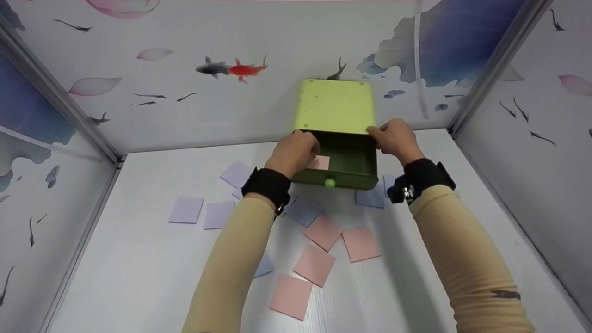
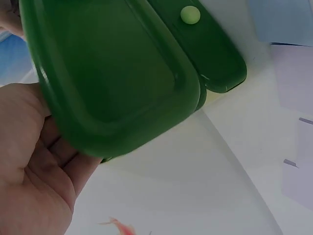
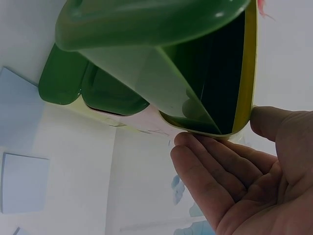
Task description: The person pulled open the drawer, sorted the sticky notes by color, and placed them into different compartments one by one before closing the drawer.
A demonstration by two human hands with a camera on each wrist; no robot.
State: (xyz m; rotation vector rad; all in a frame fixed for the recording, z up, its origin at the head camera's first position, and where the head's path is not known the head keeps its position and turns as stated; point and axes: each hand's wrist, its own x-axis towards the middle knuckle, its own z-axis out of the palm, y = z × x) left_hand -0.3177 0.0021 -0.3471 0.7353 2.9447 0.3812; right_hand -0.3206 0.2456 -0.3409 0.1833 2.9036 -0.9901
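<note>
A small yellow-green drawer cabinet (image 1: pixel 335 104) has its top green drawer (image 1: pixel 347 159) pulled out, a round knob on the front. My left hand (image 1: pixel 293 152) grips the drawer's left side near its upper edge; in the left wrist view its curled fingers (image 2: pixel 80 169) pass partly behind the green rim. A pink square card (image 1: pixel 320 162) shows inside the drawer, beside that hand and partly covered by it. At the cabinet's upper right front corner, my right hand (image 1: pixel 395 138) holds on, thumb on top and fingers (image 3: pixel 210 166) along the side.
Several pink square cards (image 1: pixel 314 265) lie on the white table (image 1: pixel 138 277) in front of the cabinet. Purple cards (image 1: pixel 186 210) are at the left, blue cards (image 1: pixel 370 198) nearer the drawer. A patterned wall (image 1: pixel 231 111) stands close behind the cabinet.
</note>
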